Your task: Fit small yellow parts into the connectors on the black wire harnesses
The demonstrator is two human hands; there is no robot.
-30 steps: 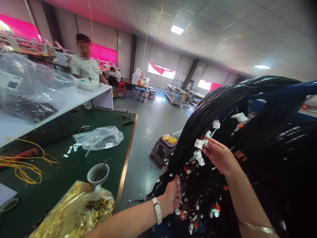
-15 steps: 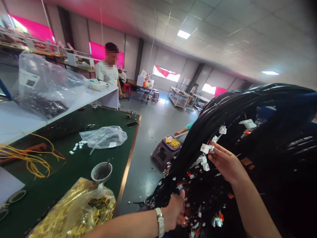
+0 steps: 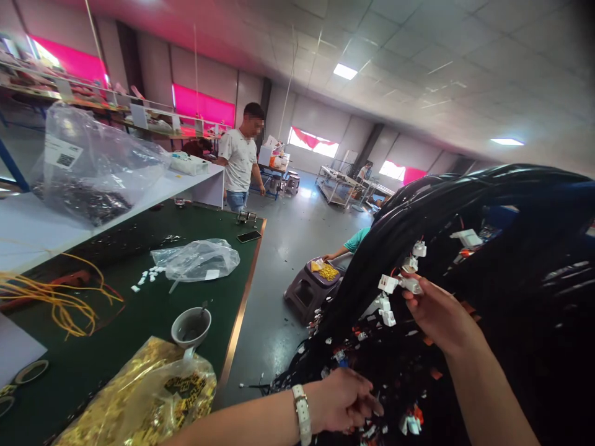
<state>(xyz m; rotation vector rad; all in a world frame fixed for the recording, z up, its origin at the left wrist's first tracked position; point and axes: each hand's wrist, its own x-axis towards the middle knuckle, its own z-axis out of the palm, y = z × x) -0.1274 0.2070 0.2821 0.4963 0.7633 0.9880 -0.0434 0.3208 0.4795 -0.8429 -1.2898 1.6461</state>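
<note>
Thumb and fingers of my right hand (image 3: 444,316) pinch a white plastic connector (image 3: 411,285) on a dark wire bundle. Beside it hang more white connectors, one of them a white housing (image 3: 388,284) just left of my fingertips. Lower down, my left hand (image 3: 344,399), with a white watch on its wrist, has its fingers curled among the hanging connector ends. What those fingers hold, if anything, I cannot make out. The thick bundle of black cables (image 3: 446,192) arches over both hands, and its loose ends carry white and orange connectors (image 3: 411,421).
On the left, a green table (image 3: 153,316) bears a grey bowl (image 3: 190,326), clear bags (image 3: 202,260), yellow wires (image 3: 69,303) and a phone (image 3: 249,236). A stool (image 3: 302,291) with yellow parts stands beyond, near a co-worker's arm (image 3: 341,251). Another person (image 3: 239,161) stands behind the shelf.
My left hand has moved right and slightly down among the connectors. My right hand has shifted slightly right. The standing person has moved right, and the teal-sleeved arm shows more.
</note>
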